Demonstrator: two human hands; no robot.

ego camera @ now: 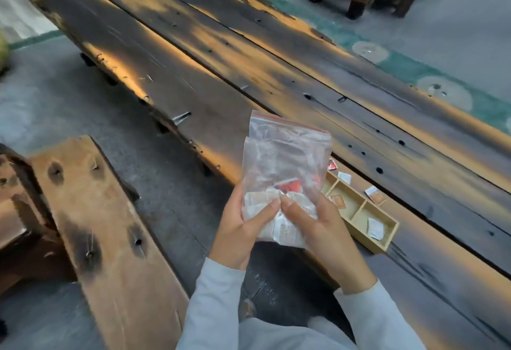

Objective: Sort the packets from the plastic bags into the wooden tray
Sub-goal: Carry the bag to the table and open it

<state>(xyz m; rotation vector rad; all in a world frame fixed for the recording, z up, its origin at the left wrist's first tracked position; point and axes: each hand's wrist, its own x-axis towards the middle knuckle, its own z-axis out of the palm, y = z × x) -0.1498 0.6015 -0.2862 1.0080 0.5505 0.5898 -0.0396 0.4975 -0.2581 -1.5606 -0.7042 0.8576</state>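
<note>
I see two long sleeves of pale grey, soft matte cloth: the left sleeve (213, 302) and the right sleeve (370, 322). Each ends in a plain, slightly loose cuff at the wrist, and the fabric creases lightly along the forearm. The left hand (243, 228) and right hand (318, 228) are bare, with short thumbnails. At the bottom edge I make out light grey trousers (276, 334), close in shade to the sleeves and just as plain.
</note>
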